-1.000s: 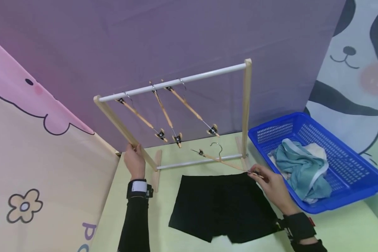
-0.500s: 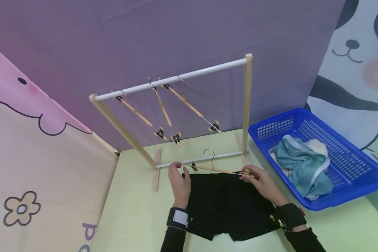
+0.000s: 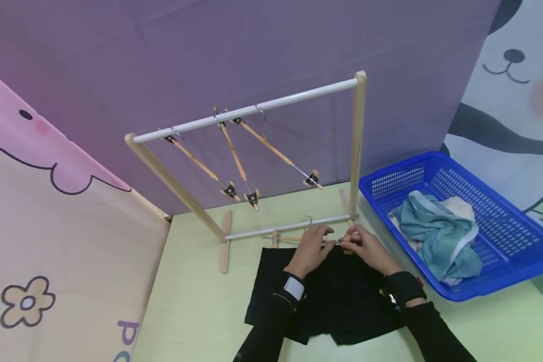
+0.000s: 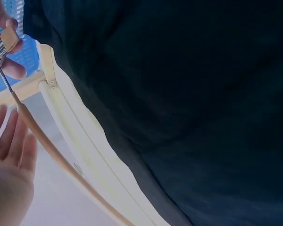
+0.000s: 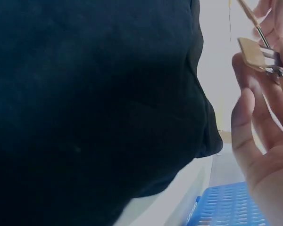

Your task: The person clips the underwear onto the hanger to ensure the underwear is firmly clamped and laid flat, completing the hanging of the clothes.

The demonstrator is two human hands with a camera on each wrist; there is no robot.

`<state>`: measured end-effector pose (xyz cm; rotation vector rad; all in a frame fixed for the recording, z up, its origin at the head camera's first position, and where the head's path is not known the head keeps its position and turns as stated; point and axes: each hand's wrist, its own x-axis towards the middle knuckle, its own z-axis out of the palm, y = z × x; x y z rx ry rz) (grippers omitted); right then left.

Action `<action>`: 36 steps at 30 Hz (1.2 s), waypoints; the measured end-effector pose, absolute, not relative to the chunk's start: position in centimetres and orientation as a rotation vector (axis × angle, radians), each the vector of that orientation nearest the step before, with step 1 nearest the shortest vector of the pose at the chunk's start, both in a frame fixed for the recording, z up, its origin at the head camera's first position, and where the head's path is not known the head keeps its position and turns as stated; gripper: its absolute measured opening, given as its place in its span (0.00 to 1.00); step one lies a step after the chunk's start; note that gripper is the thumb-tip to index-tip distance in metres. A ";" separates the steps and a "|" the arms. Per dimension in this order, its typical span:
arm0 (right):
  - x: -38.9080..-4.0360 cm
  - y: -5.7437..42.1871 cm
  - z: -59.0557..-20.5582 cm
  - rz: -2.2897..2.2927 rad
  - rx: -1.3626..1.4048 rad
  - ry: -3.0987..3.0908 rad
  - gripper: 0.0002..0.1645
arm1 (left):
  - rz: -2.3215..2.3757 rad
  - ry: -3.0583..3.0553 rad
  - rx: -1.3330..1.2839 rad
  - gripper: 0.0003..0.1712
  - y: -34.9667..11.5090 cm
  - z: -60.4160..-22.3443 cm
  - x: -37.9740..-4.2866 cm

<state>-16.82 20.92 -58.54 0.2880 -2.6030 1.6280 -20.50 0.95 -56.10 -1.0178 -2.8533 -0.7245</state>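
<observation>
Black shorts (image 3: 344,296) lie spread on the table, waistband towards the rack. At that waistband is a wooden clip hanger (image 3: 289,239) with a metal hook. My right hand (image 3: 373,251) pinches its right-hand clip (image 5: 254,54). My left hand (image 3: 312,251) is beside it, with straight fingers against the hanger's bar (image 4: 52,148) in the left wrist view. The left-hand clip (image 3: 275,240) sits just above the waistband's left end. Whether either clip grips the cloth is hard to tell. The shorts fill much of both wrist views.
A small rack with a white top rail (image 3: 253,110) stands behind, bearing several clip hangers (image 3: 264,143). To the right, a blue basket (image 3: 502,226) contains crumpled teal and white cloth (image 3: 434,234). A white lower rail (image 3: 289,229) runs close behind the hanger.
My left hand has left the rack's left post and come right to the hanger, beside my right hand. The hanger has shifted slightly left and lower, and its left clip has turned downward.
</observation>
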 end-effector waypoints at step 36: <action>-15.6 22.8 -58.9 1.118 0.015 -2.885 0.23 | -1.474 -2.906 -1.329 0.17 4.6 -56.5 -25.0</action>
